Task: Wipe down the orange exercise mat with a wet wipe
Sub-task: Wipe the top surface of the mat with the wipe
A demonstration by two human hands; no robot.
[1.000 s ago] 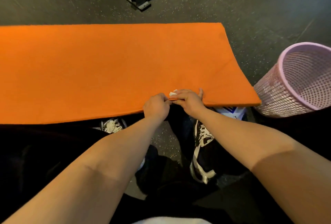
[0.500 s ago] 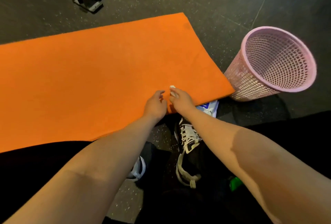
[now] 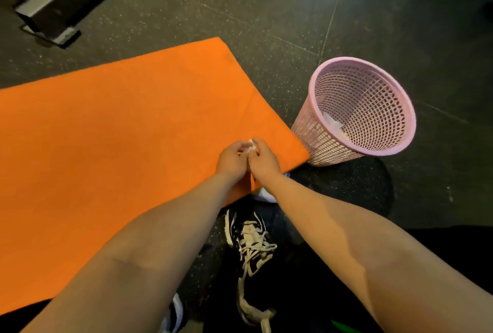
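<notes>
Mat: orange exercise mat (image 3: 120, 132) flat on the dark speckled floor (image 3: 293, 7); right end in view, left end cut off by the frame.
Wipe: wet wipe (image 3: 251, 146) bunched into a small white wad, held over the mat near its right corner.
Left hand: left hand (image 3: 231, 158) curled, fingertips pinching the wad from its side.
Right hand: right hand (image 3: 264, 160) curled likewise, pinching the same wad from the other side; knuckles of the two nearly touching.
Basket: pink mesh basket (image 3: 346, 59) just beside the mat's right corner, white crumpled scraps (image 3: 332, 122) at the bottom.
Nearby: black-and-white laced shoe (image 3: 253, 242) below the forearms; grey metal equipment foot (image 3: 50, 26) at upper left, apart from the mat.
Done so far: not provable; no damp streaks or sheen readable on the orange surface.
Stage, as a judgement: wipe balled rather than spread flat, so either being refolded for another pass or wadded up for the basket; cannot tell which.
Left to do: possibly more strokes across the mat, then disposal in the basket.
</notes>
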